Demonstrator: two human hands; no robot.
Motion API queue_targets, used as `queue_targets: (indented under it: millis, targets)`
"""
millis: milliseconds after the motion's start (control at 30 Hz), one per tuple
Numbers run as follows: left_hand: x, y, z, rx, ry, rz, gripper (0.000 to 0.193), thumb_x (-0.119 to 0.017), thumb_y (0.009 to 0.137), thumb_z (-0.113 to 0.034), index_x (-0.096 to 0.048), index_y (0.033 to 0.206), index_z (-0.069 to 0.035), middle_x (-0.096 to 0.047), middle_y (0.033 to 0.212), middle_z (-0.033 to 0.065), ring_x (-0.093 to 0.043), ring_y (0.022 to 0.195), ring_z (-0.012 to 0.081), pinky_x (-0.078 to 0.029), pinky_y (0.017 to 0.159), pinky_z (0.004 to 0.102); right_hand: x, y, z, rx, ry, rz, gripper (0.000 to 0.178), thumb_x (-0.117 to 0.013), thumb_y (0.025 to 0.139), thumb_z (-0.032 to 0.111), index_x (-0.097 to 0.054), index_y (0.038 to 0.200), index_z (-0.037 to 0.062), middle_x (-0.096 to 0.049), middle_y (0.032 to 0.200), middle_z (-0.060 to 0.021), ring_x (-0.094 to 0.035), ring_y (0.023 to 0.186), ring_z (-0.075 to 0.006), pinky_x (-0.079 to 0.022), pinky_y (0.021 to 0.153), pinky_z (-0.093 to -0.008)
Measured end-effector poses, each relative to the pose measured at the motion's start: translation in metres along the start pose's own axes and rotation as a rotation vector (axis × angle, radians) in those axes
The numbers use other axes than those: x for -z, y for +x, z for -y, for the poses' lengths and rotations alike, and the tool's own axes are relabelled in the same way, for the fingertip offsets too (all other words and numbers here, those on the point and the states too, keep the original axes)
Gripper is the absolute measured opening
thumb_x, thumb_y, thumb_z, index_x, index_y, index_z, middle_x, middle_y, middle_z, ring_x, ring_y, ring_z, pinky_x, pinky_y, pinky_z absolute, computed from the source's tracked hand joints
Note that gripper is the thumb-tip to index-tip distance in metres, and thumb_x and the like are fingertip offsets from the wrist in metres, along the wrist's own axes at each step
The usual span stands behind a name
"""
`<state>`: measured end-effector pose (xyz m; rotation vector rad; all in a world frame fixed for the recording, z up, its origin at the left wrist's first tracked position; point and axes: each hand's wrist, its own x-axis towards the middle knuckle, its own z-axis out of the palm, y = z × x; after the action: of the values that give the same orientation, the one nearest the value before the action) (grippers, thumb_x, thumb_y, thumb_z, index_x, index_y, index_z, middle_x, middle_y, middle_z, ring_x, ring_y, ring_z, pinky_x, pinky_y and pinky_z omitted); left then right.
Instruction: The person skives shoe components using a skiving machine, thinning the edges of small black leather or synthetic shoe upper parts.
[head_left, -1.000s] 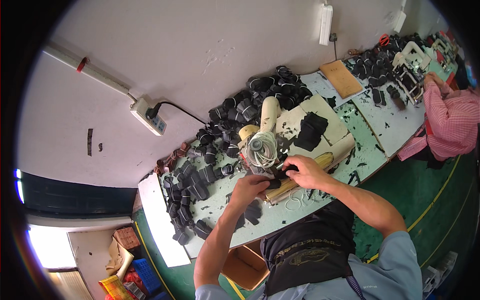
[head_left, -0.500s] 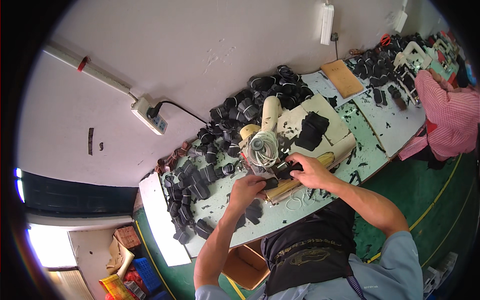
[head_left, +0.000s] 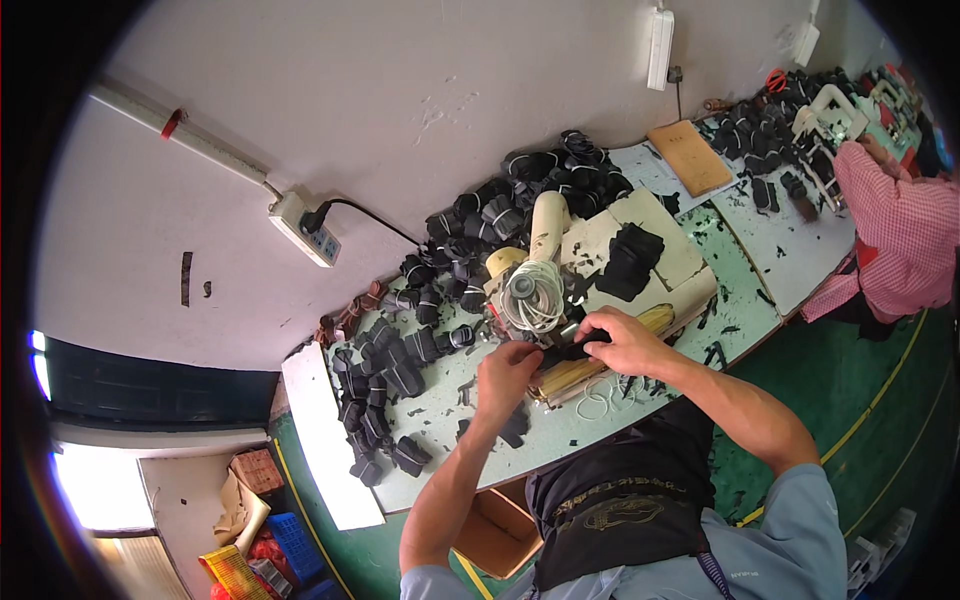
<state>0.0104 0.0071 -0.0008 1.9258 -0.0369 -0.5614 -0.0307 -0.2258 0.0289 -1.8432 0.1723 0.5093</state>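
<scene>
Both hands are at the front of a cream machine (head_left: 688,255) on the worktable. My left hand (head_left: 508,378) is closed, fingertips pinching the left end of a small black fabric piece (head_left: 568,353). Closed over the right end of that piece is my right hand (head_left: 628,345), its thumb and fingers bent. The fingers hide part of the piece. Just beyond them, a bunch of white loops (head_left: 537,298) hangs around a round post on the machine. A stack of black pieces (head_left: 630,262) lies on top of the machine.
Bundles of dark pieces (head_left: 395,365) cover the table's left and back. Loose white loops (head_left: 600,398) lie near the front edge. A brown notebook (head_left: 690,160) rests at the back right. A power strip (head_left: 305,228) hangs on the wall. Another person in pink checks (head_left: 895,215) works at right.
My left hand has turned and shifted slightly right, closer to the machine. The dark end that showed beside its fingers is now mostly hidden. My right hand stays nearly in place.
</scene>
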Motion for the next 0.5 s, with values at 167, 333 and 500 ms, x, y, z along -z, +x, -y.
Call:
queue_targets:
  millis: [167,333,500]
  targets:
    - [-0.018,-0.023,0.009,-0.012,-0.001,-0.034,0.024,-0.067,0.091,-0.011,-0.069,0.111,0.002,-0.073,0.083,0.0094,-0.071,0.070,0.0131,-0.054,0.064,0.0259,-0.012,-0.013,-0.008,0.466,-0.254,-0.310,0.032,-0.064,0.086,-0.001,-0.059,0.117,0.0030,-0.062,0.104,-0.0173,-0.063,0.096,-0.0342,-0.053,0.080,-0.0401]
    - [-0.056,-0.075,0.016,0.043,-0.421,0.204,0.036,-0.065,0.097,-0.014,-0.059,0.128,0.002,-0.073,0.098,0.0107,-0.070,0.092,0.0177,-0.054,0.081,0.0269,-0.026,-0.056,-0.001,0.992,-0.350,-0.391,0.043,-0.060,0.085,-0.006,-0.056,0.127,-0.0003,-0.063,0.107,-0.0150,-0.062,0.095,-0.0337,-0.052,0.084,-0.0398]
    - [-0.082,-0.095,-0.008,-0.172,-0.598,-0.054,0.036,-0.058,0.100,-0.008,-0.054,0.134,0.003,-0.062,0.127,0.0190,-0.061,0.115,0.0252,-0.047,0.097,0.0342,-0.068,-0.066,-0.006,0.748,-0.068,-0.516,0.042,-0.052,0.095,0.001,-0.051,0.137,-0.0020,-0.059,0.119,-0.0188,-0.058,0.105,-0.0310,-0.048,0.092,-0.0378]
